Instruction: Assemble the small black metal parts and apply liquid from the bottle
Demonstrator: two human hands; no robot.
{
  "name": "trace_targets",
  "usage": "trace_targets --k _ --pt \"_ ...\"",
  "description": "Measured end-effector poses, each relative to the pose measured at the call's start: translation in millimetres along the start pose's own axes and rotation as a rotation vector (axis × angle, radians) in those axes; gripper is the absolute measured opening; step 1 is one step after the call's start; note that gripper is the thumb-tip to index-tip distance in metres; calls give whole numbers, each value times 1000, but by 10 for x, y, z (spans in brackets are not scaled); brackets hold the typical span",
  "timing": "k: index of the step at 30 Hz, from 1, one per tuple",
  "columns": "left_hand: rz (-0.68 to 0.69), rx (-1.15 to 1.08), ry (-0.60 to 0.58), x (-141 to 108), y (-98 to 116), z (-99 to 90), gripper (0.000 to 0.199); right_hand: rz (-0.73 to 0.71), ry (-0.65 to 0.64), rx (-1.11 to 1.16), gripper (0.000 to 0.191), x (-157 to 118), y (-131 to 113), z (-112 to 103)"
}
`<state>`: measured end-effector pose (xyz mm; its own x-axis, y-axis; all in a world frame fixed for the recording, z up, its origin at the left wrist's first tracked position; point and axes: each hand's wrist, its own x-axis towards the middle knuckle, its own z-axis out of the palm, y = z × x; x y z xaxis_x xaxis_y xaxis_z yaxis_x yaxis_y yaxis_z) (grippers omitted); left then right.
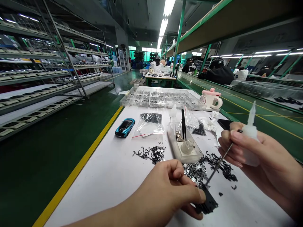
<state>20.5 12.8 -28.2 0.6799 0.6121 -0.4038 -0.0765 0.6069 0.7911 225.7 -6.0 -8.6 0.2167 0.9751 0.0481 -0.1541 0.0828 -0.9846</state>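
Left hand (pixel 165 189) is pinched shut on a black slotted part (pixel 205 201) over the desk (pixel 99 189). Right hand (pixel 267 160) is curled around a white squeeze bottle (pixel 251 151) and a thin metal pick (pixel 219 164).

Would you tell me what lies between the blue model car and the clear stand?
A plastic bag of black parts lies there, in the head view.

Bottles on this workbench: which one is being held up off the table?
The translucent squeeze bottle with the pointed nozzle, gripped in the right hand. Another small bottle sits in a clear block, untouched.
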Motion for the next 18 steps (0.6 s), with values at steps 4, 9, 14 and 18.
trace_targets --k 4,9,14,18 --pt "-9 10 10 2 15 6 45 6 -31 -10 33 10 12 -4" --pt "5 3 2 10 13 17 45 -9 -46 -21 34 8 20 3" --pt "7 3 0 5 -3 -2 44 18 -38 -6 29 5 14 2" --pt "12 -5 -6 7 0 0 44 23 -26 4 31 0 12 2"
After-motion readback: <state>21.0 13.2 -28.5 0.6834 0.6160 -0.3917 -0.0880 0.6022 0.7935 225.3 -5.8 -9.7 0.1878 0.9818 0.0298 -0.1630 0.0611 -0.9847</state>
